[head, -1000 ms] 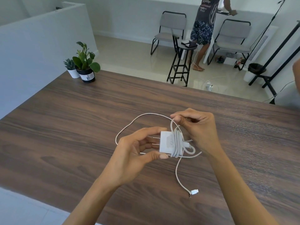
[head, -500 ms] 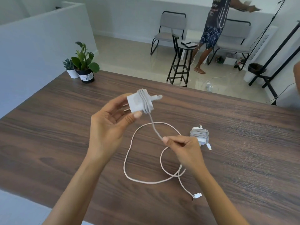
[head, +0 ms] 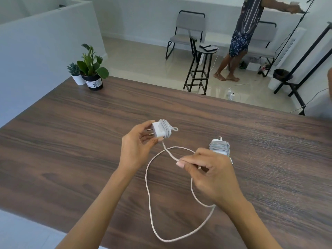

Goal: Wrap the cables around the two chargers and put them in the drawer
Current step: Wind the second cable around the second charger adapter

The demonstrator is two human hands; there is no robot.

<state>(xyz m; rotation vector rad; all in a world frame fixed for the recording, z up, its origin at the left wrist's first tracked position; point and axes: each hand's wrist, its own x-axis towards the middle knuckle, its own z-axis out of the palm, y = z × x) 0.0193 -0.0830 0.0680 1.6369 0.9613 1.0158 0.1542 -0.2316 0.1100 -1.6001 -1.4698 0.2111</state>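
Head view, L to R: left hand (head: 136,150) grips 2nd charger (head: 160,130) by its body, few turns on, above tabletop (head: 71,132); right hand (head: 212,175) pinches loose cable (head: 149,194); 1st charger (head: 219,147) lies wrapped beyond. Step: winding no. 2. Next prob needs cable taut, looped round body; drawer not in view

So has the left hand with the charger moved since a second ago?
Yes. The left hand has carried the charger up and away over the table, nearer the potted plants, and clear of the right hand.
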